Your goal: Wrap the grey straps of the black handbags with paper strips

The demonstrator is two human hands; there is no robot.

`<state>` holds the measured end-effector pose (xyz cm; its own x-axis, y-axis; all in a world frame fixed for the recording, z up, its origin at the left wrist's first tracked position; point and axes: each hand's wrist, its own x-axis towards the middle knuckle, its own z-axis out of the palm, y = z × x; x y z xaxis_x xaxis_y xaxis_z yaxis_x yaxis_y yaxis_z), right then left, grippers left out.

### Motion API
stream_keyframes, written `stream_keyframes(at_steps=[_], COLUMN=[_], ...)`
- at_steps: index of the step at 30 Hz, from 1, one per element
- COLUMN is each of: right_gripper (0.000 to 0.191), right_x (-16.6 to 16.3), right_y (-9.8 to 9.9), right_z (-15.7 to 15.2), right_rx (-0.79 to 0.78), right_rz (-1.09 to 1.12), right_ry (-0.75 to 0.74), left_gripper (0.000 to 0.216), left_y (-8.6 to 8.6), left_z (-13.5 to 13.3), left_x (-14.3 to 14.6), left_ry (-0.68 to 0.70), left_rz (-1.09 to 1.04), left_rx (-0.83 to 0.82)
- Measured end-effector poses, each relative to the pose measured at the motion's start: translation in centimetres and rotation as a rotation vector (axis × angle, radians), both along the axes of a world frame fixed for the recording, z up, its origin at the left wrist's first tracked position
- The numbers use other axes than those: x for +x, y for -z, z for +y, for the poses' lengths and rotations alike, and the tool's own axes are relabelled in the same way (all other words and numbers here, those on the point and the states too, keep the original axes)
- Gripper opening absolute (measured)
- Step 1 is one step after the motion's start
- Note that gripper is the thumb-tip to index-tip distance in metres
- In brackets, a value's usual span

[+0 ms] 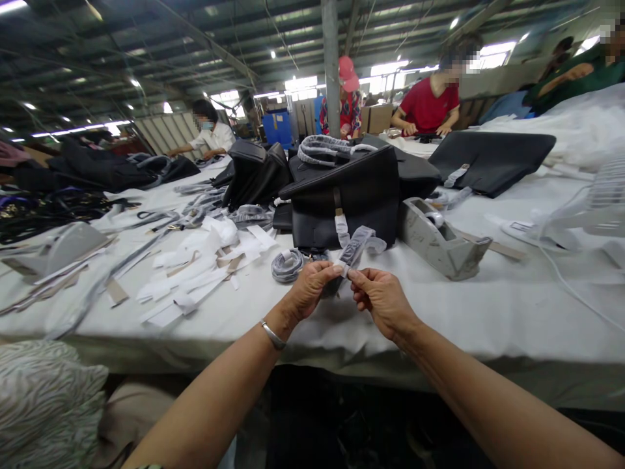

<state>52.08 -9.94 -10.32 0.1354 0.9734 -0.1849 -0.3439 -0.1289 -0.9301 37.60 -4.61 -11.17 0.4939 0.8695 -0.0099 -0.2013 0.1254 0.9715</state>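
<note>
Both of my hands meet in front of a black handbag [366, 195] on the table. My left hand [312, 288] is closed round a dark strap wrapped in clear film [356, 242]. Thumb and finger of my right hand [383, 299] pinch a small white strip [344, 268] at the strap, right by the left fingertips. Part of the strap is hidden behind my fingers. Just left of my left hand lies a coiled, film-wrapped strap [287, 266]. To the right of the bag stands a grey tape dispenser [442, 242].
Loose white paper strips [195, 270] litter the white-covered table [527, 312] on the left. Another dispenser [73, 246] stands beyond them. More black bags [493, 156] lie behind, and a white fan [608, 195] is at the right. Several co-workers [432, 107] are across the table.
</note>
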Motion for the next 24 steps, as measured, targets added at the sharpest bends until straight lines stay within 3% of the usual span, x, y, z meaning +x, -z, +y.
stream_keyframes(at_steps=[6,13,18,20,24], right_gripper=[0.058,0.053,0.035,0.035,0.044], right_x=[-0.9,1.3,3.1,3.3,2.6], right_y=[0.7,1.3,1.3,0.8,-0.3], right_z=[1.4,2.2,0.0,-1.8,-5.1], right_rx=[-0.039,-0.066,-0.064,-0.072,-0.157], right_rz=[0.025,-0.08,-0.173,-0.109,0.113], right_ry=[0.01,-0.186,0.072,0.133,-0.008], left_gripper=[0.035,0.034,0.035,0.034,0.035], left_y=[0.5,0.3,0.0,-0.1,-0.2], left_z=[0.2,-0.6,-1.2,-1.4,-1.9], left_x=[-0.3,-0.6,-0.3,0.0,0.7], left_ry=[0.019,0.053,0.055,0.029,-0.004], left_rz=[-0.159,-0.17,-0.04,0.021,0.171], left_rx=[-0.106,-0.161,-0.037,0.033,0.208])
